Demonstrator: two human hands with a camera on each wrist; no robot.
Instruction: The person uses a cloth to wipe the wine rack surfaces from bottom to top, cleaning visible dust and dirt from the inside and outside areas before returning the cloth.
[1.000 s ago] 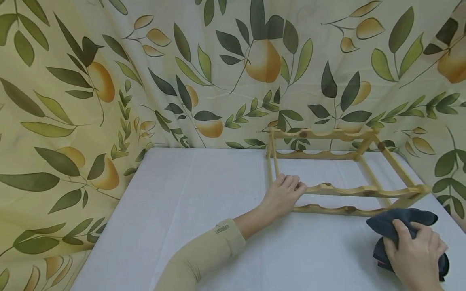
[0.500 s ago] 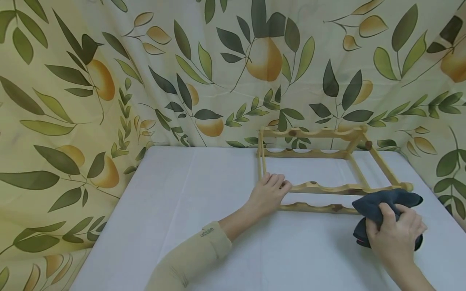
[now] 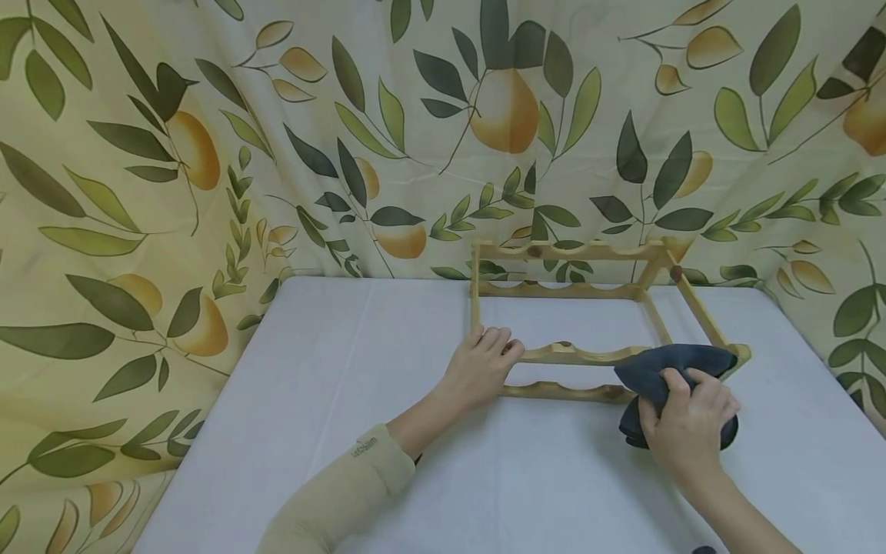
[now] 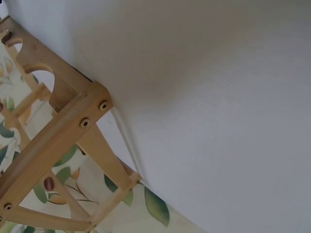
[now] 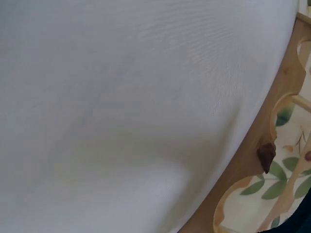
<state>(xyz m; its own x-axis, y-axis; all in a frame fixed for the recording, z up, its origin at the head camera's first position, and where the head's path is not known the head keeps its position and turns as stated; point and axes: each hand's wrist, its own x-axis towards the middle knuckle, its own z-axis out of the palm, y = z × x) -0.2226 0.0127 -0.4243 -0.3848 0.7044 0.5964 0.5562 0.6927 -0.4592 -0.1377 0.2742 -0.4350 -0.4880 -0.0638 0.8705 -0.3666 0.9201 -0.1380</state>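
Note:
A light wooden rack (image 3: 567,354) with scalloped rails stands on the white-covered table. At its near left end, my left hand (image 3: 481,365) grips the frame with curled fingers. My right hand (image 3: 692,423) holds a bunched dark blue cloth (image 3: 674,373) in front of the rack's right end, covering part of the front rails. Whether the cloth touches the wood I cannot tell. In the left wrist view, the rack's end (image 4: 58,131) shows its screws. One scalloped rail (image 5: 243,160) runs along the right side of the right wrist view, with a dark edge of cloth (image 5: 301,218) in the corner.
The white tabletop (image 3: 346,362) extends left of the rack and in front of it. A curtain (image 3: 311,154) printed with fruit and leaves hangs behind the table and along its left. A small dark item (image 3: 704,549) peeks in at the bottom edge.
The rack has slid left along with my left hand. My right hand has carried the cloth left and farther from me, up to the rack's front. A small dark item has appeared at the bottom edge.

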